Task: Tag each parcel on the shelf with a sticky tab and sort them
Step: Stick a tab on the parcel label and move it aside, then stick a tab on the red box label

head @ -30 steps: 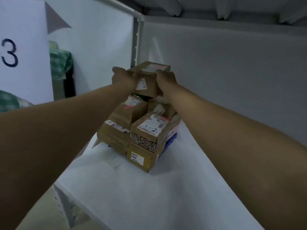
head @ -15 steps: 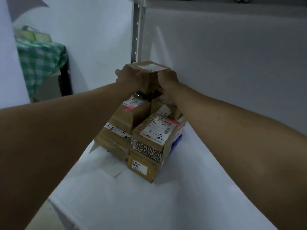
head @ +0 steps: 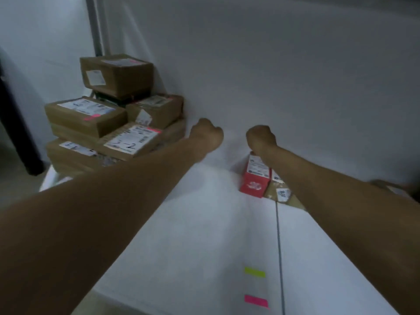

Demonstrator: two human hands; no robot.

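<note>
Both the left hand and the right hand are seen from behind with fingers curled, nothing visibly held; the right is raised above a red parcel. Brown parcels are stacked at the shelf's left corner. Yellow and pink sticky tabs are laid near its front edge.

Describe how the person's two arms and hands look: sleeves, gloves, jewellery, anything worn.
Both arms are bare along all of their visible length; no sleeve shows in the frame. The left hand and the right hand wear no gloves. No watch, bracelet or band shows at either wrist. The picture is dim and blurred, and the fingers are turned away, so rings cannot be ruled out.
</note>
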